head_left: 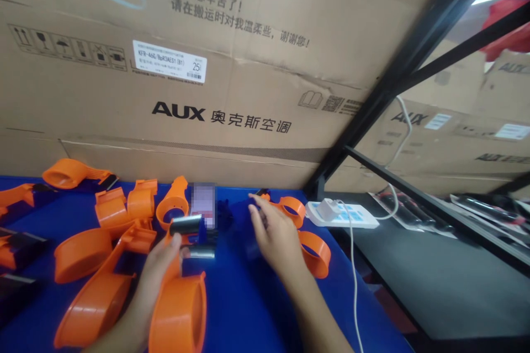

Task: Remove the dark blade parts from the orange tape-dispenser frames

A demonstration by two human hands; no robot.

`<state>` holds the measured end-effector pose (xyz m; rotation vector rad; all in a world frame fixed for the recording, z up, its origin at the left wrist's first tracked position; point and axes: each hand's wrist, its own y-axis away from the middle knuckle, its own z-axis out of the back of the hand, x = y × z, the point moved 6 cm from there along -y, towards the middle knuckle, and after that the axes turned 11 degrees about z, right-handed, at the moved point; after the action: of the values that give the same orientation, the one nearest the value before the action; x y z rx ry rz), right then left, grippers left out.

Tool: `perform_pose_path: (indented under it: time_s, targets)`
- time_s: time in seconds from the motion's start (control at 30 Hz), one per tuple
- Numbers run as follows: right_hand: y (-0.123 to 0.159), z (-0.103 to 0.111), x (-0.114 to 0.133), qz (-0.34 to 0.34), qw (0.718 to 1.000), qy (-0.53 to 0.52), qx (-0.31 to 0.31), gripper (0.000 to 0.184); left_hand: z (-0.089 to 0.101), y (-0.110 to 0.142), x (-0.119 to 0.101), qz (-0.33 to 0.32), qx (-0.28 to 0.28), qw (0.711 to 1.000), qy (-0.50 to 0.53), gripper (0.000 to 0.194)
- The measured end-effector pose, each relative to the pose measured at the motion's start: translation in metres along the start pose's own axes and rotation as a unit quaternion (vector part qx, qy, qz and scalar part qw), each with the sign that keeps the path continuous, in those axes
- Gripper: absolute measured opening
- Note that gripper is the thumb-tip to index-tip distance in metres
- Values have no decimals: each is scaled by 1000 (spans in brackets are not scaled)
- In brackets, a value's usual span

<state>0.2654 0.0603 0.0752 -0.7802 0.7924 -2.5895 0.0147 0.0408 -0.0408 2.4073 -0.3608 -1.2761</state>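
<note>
My left hand (159,259) is closed around the handle of an orange tape dispenser (179,314). The dispenser's round hub points toward me, and a toothed metal blade (186,224) shows at its far end. My right hand (273,231) is over the blue tabletop with fingers apart and curved, holding nothing I can see. Close to it on the right lie an orange dispenser (293,209) and an orange ring-shaped part (317,253). Small dark pieces (224,212), too blurred to name, lie between my hands.
Several more orange tape dispensers (83,253) crowd the left of the blue table (232,309). A blurred card-like item (203,201) is at the back. Large cardboard boxes (248,165) stand behind. To the right are a white power strip (348,214), its cable and a black metal frame (372,96).
</note>
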Motion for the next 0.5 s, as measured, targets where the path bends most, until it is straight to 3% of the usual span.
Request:
perform_pose_path:
  time_s: [0.07,0.17,0.33,0.5]
  targets:
    - [-3,7,-19,-16,996,92,13,38,-2,-6,2,23,-3,1000,2,53]
    - [-4,7,-32,-16,987,144,64,34,-3,-13,6,47,8,999,-19,57]
    - [-1,0,-29,-1,977,182,109,29,-2,-10,3,-7,-16,999,-27,43]
    - [2,-5,-29,-5,968,210,136,26,-9,0,3,-15,-10,999,-29,41]
